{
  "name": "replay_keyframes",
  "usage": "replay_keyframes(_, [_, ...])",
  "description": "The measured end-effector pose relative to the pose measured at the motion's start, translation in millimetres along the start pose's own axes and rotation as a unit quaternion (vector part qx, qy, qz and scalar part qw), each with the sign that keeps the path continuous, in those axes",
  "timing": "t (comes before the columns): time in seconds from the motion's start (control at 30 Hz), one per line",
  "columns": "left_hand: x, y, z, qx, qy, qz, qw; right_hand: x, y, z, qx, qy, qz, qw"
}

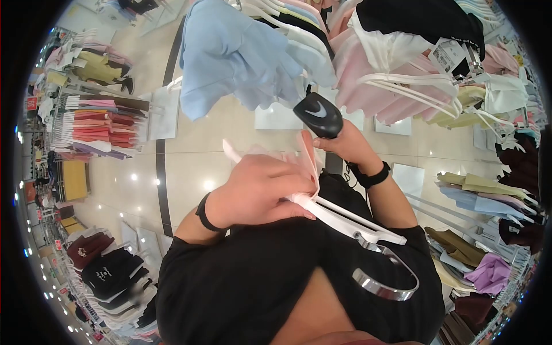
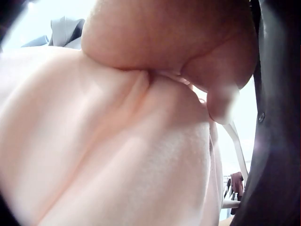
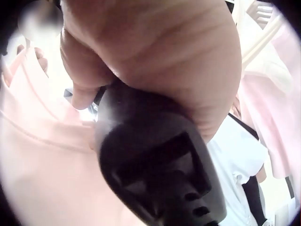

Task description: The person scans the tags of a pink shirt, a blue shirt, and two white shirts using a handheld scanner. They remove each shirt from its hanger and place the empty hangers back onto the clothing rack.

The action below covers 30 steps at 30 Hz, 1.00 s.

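Observation:
My left hand point(image 1: 261, 190) grips a pale pink garment point(image 1: 310, 152) together with a white hanger point(image 1: 351, 221), close in front of the black top. The hanger's wide silver hook point(image 1: 397, 282) points back toward the body. In the left wrist view, the soft pink cloth point(image 2: 117, 141) bunches into folds under the hand. My right hand point(image 1: 351, 141) holds a black handheld device point(image 1: 319, 115) with a rounded head and a grey curved mark, just beyond the garment. Its underside, with dark recesses, shows in the right wrist view, beside the pink cloth.
A light blue garment point(image 1: 230, 57) hangs straight ahead, with pink garments point(image 1: 374, 86) and white hangers point(image 1: 411, 86) to its right. Full clothing racks stand at the left, including red and orange garments point(image 1: 106, 126), and along the right side. The tiled floor point(image 1: 201, 155) shows between them.

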State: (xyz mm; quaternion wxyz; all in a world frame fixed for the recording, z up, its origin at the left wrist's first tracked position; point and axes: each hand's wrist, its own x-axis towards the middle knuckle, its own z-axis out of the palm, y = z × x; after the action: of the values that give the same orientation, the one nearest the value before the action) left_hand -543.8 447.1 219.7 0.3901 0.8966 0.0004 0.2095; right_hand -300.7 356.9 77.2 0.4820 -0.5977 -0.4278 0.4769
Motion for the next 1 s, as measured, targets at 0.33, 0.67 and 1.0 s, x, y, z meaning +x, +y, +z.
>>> replay_keyframes(0.33, [-43,-28,-24,-0.028,0.052,-0.111,0.992,-16,20,-6,-0.116,0.066,0.086,0.987])
replay_keyframes(0.67, [-89,-63,-40,0.034,0.158,-0.267,0.95,-51,1,-44,-0.052,0.182,0.106,0.976])
replay_keyframes(1.0, [-63,-71,-13,0.087,0.133,-0.221,0.962,-58,-30,-23,0.04,0.166,0.086,0.981])
